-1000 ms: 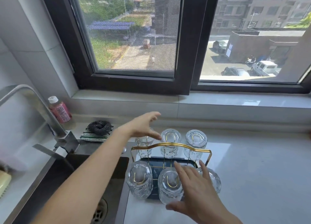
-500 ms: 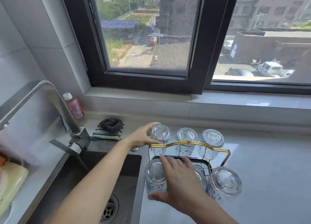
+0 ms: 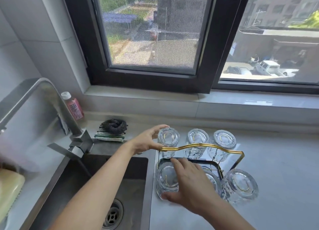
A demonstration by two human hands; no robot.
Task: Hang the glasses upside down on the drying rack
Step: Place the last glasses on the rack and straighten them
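A drying rack with a gold wire handle and a dark tray stands on the counter right of the sink. Several clear glasses hang upside down on it. The back row holds three: left, middle, right. My left hand wraps fingers and thumb around the back-left glass. In front, a glass at the left and one at the right show. My right hand lies flat with spread fingers over the front-left and front-middle glasses, mostly hiding the middle one.
A steel sink with a drain lies left of the rack, with a faucet behind it. A pink bottle and a dark scrubber on a cloth sit at the back. Pale counter stretches right below the window sill.
My left hand went from hovering open over the back-left glass to closing around it. My right hand slid left across the front row. The view shifted, moving the rack rightward.
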